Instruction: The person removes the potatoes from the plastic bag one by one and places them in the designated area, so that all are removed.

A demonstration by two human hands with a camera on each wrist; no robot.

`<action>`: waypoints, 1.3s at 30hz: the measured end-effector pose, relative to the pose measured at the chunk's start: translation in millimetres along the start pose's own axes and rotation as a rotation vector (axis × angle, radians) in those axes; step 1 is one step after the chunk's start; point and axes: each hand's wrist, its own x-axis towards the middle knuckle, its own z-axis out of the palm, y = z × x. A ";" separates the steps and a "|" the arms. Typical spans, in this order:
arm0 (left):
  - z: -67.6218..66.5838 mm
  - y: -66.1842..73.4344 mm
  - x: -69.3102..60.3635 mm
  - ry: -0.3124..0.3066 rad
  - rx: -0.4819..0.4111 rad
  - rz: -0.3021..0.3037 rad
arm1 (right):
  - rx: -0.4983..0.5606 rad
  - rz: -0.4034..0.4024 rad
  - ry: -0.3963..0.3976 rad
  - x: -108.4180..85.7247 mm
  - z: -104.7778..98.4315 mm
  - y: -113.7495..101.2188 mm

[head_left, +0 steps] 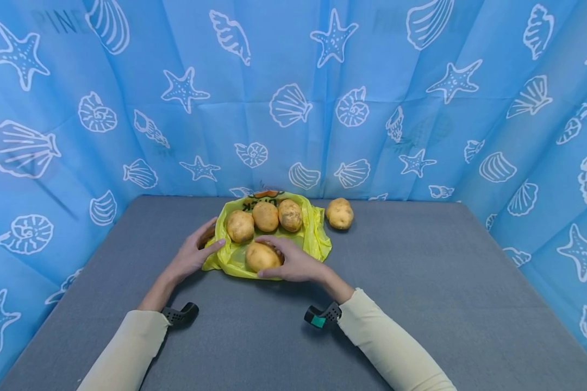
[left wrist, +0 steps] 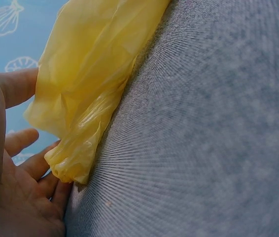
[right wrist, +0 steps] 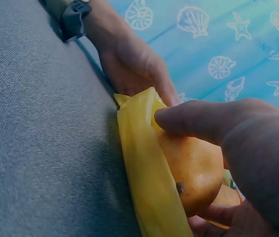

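A yellow plastic bag lies spread open on the table, with three potatoes in a row at its back: a left one, a middle one and a right one. At the bag's front, my right hand grips another potato, thumb on the near side and fingers over the far side. This potato sits behind the bag's rim in the right wrist view. My left hand touches the bag's left side with fairly straight fingers, its fingertips partly hidden.
One more potato lies outside the bag, just to its right near the table's back edge. The grey table is bordered by a blue curtain with white shell and starfish prints at the back and sides.
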 end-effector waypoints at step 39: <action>0.3 -1.7 1.6 0.006 0.031 -0.019 | 0.031 0.002 0.133 -2.8 -9.5 -11.5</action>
